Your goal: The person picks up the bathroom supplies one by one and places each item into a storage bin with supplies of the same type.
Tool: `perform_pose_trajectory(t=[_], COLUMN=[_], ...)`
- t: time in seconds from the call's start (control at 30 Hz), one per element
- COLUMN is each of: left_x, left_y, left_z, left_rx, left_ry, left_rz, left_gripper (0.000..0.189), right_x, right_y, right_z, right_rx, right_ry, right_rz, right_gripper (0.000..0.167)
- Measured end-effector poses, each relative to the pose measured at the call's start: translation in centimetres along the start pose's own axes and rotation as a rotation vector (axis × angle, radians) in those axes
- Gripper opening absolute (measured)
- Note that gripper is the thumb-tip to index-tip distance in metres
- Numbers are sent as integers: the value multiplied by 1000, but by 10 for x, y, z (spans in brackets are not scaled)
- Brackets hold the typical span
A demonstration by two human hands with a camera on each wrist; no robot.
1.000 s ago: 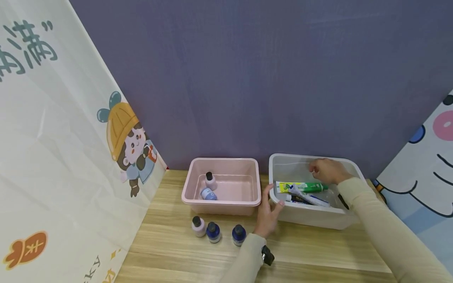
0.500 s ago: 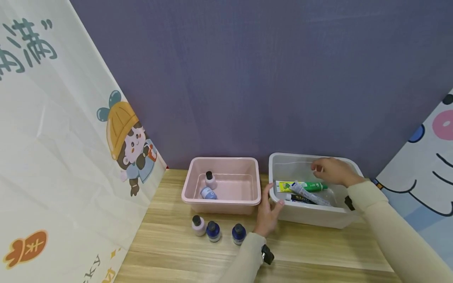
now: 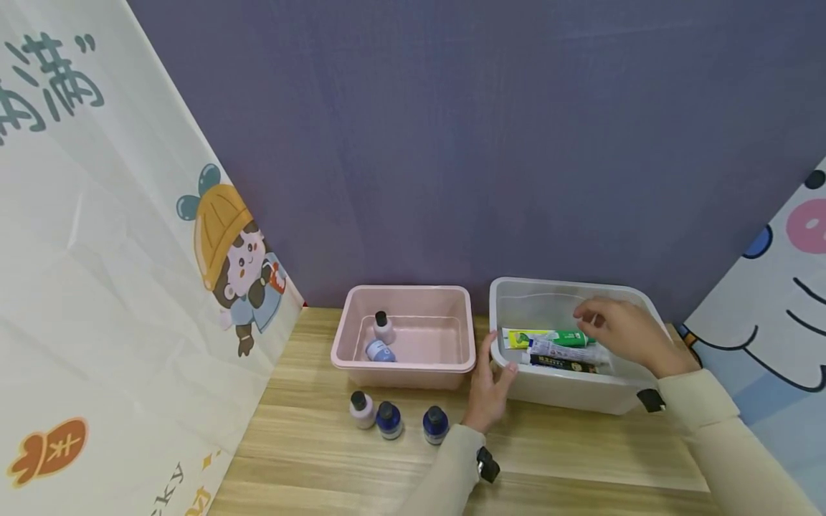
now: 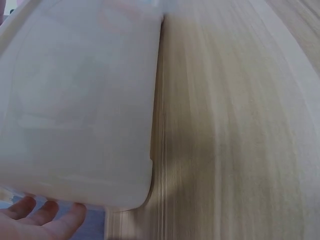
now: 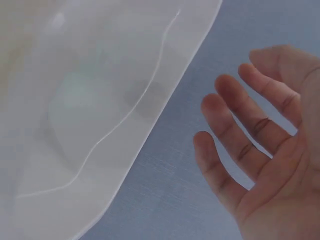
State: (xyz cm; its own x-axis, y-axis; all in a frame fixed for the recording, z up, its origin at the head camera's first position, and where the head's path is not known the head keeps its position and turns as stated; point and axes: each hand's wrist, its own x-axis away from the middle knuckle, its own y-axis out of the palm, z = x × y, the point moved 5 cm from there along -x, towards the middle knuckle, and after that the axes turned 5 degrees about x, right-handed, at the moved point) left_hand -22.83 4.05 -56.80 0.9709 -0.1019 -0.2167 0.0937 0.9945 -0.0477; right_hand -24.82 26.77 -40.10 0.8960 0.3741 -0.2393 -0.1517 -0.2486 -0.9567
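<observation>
Head: gripping white bin by near left corner with left hand; hovering over right part with right hand. Below and left of latter, inside: green-yellow tube far, pale tube midway, black tube near. Left wrist: fingertips on bin. Right wrist: fingers apart.

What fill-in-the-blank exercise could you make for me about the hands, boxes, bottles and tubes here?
1. The box holding two small bottles is coloured ____.
2. The number of bottles standing directly on the wooden table is ____.
3. The person's ____ hand touches the left end of the white box.
4. Of the three tubes visible in the white box, the one nearest the person is mostly ____.

Missing words: pink; three; left; black.
</observation>
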Motion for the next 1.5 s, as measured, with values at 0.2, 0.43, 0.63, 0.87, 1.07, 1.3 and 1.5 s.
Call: perform_pose_trajectory(t=[0.2, 0.43, 0.63, 0.87, 1.07, 1.3, 1.5], left_x=[5, 20, 36, 53, 78, 99, 102], left_y=[-1, -1, 0, -7, -24, -51, -78], left_z=[4, -1, -10, -8, 7, 35, 53], left_rx=[-49, -49, -87, -182, -249, -208, -155], left_ry=[12, -33, -31, -84, -63, 64, 168], left_rz=[0, -15, -27, -50, -176, -224, -156], left_gripper=[69, 69, 68, 51, 33, 23, 18], right_x=[17, 29, 33, 31, 31, 26, 24], right_y=[0, 10, 18, 32, 48, 76, 98], right_z=[-11, -25, -38, -61, -86, -117, -139], right_rx=[-10, -57, -104, -195, -339, -617, -608], right_ry=[-2, -2, -3, 25, 100, 155, 154], right_rz=[125, 176, 247, 358, 364, 279, 270], right_gripper=[14, 14, 17, 17, 14, 12, 15])
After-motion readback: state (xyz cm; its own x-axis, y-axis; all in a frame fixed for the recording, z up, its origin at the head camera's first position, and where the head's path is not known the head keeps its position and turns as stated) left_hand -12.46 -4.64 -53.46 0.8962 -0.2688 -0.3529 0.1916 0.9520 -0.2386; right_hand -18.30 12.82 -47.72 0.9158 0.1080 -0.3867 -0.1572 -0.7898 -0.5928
